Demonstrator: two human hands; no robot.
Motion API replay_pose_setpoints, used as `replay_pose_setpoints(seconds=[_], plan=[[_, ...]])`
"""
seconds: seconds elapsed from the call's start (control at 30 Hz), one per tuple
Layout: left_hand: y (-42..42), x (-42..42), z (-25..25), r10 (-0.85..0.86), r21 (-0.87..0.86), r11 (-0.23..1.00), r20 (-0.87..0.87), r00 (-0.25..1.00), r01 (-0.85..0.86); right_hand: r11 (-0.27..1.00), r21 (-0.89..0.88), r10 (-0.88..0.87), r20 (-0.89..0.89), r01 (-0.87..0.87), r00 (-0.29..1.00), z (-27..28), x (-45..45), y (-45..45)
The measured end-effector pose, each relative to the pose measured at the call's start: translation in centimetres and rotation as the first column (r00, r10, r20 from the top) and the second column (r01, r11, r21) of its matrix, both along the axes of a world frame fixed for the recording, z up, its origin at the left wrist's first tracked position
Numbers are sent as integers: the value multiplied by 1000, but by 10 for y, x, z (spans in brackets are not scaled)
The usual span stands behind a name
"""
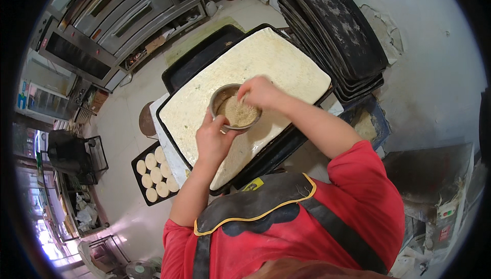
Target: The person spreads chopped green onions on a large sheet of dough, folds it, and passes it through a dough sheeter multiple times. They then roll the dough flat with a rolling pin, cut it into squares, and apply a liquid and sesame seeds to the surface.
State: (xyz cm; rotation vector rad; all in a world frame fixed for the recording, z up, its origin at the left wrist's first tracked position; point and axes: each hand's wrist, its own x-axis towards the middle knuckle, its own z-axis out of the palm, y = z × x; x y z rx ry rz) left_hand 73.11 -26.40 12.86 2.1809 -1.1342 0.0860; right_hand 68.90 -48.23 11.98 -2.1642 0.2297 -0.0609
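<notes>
My left hand (216, 137) grips the rim of a round metal bowl (236, 127) holding small pale seeds or grains (238, 113). My right hand (257, 92) is at the bowl's far right rim, fingers bent down over the seeds; whether they hold any seeds cannot be told. Under both hands, a large sheet of pale dough (284, 60) with small green flecks fills a black baking tray (170, 140). The dough's surface looks glossy in places near me.
Another dark tray (199, 58) lies beyond the dough tray. Stacked black trays (337, 21) lean by the wall at right. Lower left, a tray (147, 198) holds several round dough pieces. A deck oven (126, 14) stands at upper left, a blue bin (379, 121) at right.
</notes>
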Motion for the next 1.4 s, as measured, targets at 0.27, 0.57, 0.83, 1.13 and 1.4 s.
replay_pose_setpoints(seconds=[0.27, 0.57, 0.83, 1.13, 1.4], plan=[[83, -8, 0, 155, 33, 988, -141, 978, -152, 864, -49, -492, -295, 501, 819, -44, -51, -108], [83, -20, 12, 47, 69, 997, 2, 999, -47, 939, -226, 257, -44, -260, 965, 6, -13, 112], [164, -13, -4, 252, -86, 959, -190, 949, -271, 959, -112, -283, -260, 262, 923, 6, -39, -46], [250, -42, -7, 363, -93, 915, -235, 902, -393, 802, -498, -1, -555, -331, 832, -25, -38, 21], [225, -33, 15, 233, -41, 969, -154, 960, -242, 920, 104, 368, 103, -377, 924, 40, 5, 180]])
